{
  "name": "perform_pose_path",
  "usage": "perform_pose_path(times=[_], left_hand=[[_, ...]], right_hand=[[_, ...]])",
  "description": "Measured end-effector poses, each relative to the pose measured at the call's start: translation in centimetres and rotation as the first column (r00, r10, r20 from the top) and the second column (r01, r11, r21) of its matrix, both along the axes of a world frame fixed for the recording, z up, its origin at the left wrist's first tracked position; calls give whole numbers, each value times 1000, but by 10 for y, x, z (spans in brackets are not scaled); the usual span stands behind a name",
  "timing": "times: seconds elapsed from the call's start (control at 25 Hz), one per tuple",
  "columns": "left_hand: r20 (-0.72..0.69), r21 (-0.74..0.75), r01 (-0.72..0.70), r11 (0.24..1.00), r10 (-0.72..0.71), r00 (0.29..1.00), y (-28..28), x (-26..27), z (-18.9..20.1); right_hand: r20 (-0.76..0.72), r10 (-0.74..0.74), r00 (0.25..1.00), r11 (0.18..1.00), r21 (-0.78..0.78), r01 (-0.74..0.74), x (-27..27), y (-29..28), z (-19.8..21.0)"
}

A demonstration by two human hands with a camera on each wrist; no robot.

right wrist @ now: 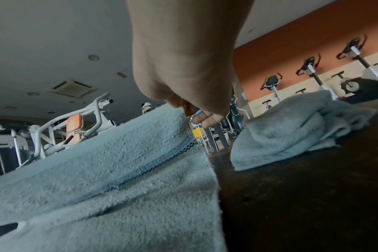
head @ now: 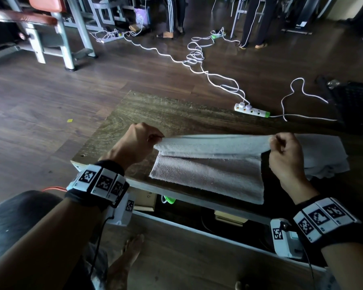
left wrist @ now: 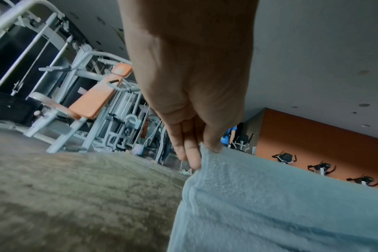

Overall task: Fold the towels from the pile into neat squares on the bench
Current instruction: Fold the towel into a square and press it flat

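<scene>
A pale towel [head: 210, 174] lies on the wooden bench [head: 155, 114], its near half flat and its far edge lifted in a taut fold. My left hand [head: 155, 140] pinches the towel's left far corner, thumb against fingers [left wrist: 202, 154]. My right hand [head: 276, 140] pinches the right far corner of the towel [right wrist: 119, 162]; the fingertips [right wrist: 196, 117] show curled at its edge. Both hands hold the edge a little above the bench. A crumpled pile of towels [head: 323, 155] lies to the right of my right hand, and the right wrist view shows the pile [right wrist: 291, 129] too.
White cables [head: 197, 57] and a power strip [head: 252, 109] lie on the floor beyond the bench. Gym machines [head: 50, 32] stand at the back left. A standing person's legs [head: 174, 15] show at the back. Boxes [head: 145, 199] sit under the bench.
</scene>
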State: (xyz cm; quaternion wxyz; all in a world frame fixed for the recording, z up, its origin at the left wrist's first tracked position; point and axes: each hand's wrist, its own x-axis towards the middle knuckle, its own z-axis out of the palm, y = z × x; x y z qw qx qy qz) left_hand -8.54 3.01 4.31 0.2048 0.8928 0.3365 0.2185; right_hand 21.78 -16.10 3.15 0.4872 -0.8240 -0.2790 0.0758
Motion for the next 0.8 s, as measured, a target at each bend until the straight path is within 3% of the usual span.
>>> perform_pose_path(times=[0.08, 0.2, 0.36, 0.52, 0.68, 0.8], left_hand=[[-27, 15, 25, 1000, -24, 999, -4, 1, 8], [-42, 19, -37, 999, 37, 998, 18, 21, 44], [85, 27, -193, 981, 190, 978, 56, 61, 135], [240, 144, -231, 962, 192, 952, 54, 65, 201], [436, 134, -158, 978, 85, 896, 37, 45, 210], [397, 148, -138, 979, 68, 915, 6, 20, 169]], right_hand=[[-45, -4, 999, 1000, -27, 3, 1, -3, 14], [11, 6, 1000, 999, -46, -5, 14, 14, 49], [-5, -17, 1000, 998, 58, 17, 37, 58, 125], [88, -27, 996, 976, 216, 7, 48, 70, 183], [133, -19, 991, 948, 317, -24, 40, 38, 190], [118, 25, 993, 964, 258, -56, 19, 0, 149]])
